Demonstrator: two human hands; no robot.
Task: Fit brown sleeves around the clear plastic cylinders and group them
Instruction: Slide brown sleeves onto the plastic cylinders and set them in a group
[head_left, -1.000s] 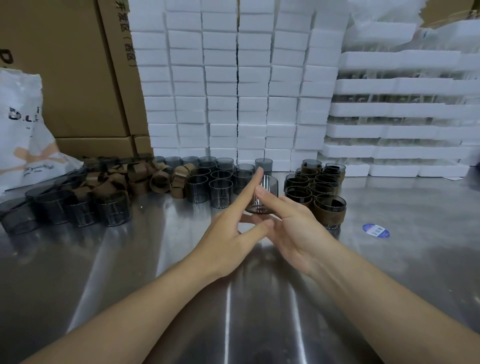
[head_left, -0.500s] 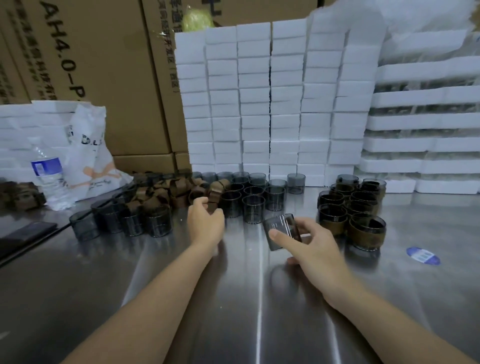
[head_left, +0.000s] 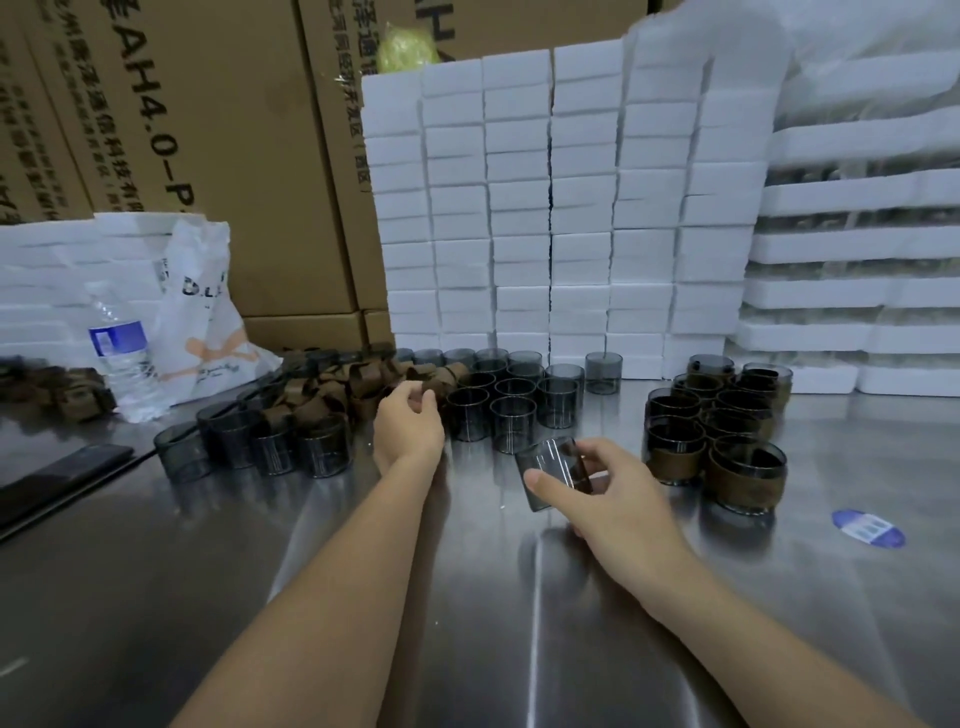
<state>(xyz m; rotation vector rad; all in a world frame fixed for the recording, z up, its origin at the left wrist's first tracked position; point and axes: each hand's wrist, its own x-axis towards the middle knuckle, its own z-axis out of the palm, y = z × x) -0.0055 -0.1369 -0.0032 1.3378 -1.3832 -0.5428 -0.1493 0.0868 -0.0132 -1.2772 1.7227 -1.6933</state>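
Smoky clear cylinder (head_left: 553, 470), thin smooth plastic wall, open-ended, tilted on its side, sits just right of frame centre, low over the table. Right hand (head_left: 610, 501) grips it: thumb pad flat on the near wall, the other fingers curled over the far side.

Left hand (head_left: 408, 431) at 9 o'clock of that cylinder, knuckles up, fingers curled with the tips at the edge of the brown sleeves (head_left: 332, 389), a loose heap of matte, paper-like bands. Cannot tell whether it pinches one.

Bare cylinders (head_left: 511, 397) stand upright in tight rows at 12 o'clock of the held one; more at 9 o'clock, in front of the heap. Sleeved cylinders (head_left: 722, 431), brown band around each wall, are grouped touching at 3 o'clock.

Steel table (head_left: 156, 597) is brushed and reflective. Blue oval sticker (head_left: 867, 527) at 4 o'clock. Water bottle (head_left: 122, 348) and crinkled white plastic bag (head_left: 208, 312) at 10 o'clock. White foam blocks (head_left: 561, 208) stacked at 12 o'clock, foam trays (head_left: 857, 260) at 2 o'clock, printed cardboard boxes (head_left: 208, 130) behind at 11 o'clock.
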